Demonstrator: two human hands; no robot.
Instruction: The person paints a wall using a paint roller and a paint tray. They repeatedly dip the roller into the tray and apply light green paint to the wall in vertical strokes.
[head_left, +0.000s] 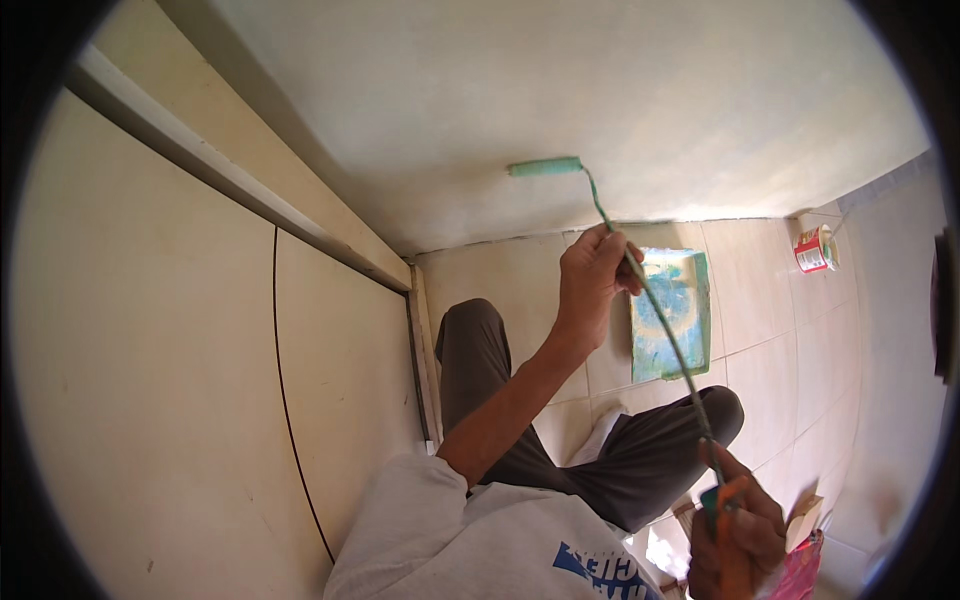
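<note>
My left hand (598, 264) grips the long rod (670, 330) of a mini paint roller near its bent upper end. Lower right, my right hand (739, 525) is closed around the roller's orange and green handle (733, 536). The slim green-stained roller sleeve (546, 166) is against or just off the pale wall (525, 82); which one I cannot tell. Below it on the floor, to the right of my left hand, lies a paint tray (670, 322) smeared with blue, green and cream paint.
A red and white tub (815, 250) stands on the tiled floor (757, 300) at the far right. A wooden door (187, 337) and its frame (247, 202) close off my left. My bent knees (476, 337) flank the working area. Near my right hand are a cardboard piece (805, 517) and a pink-red bag-like item (801, 566).
</note>
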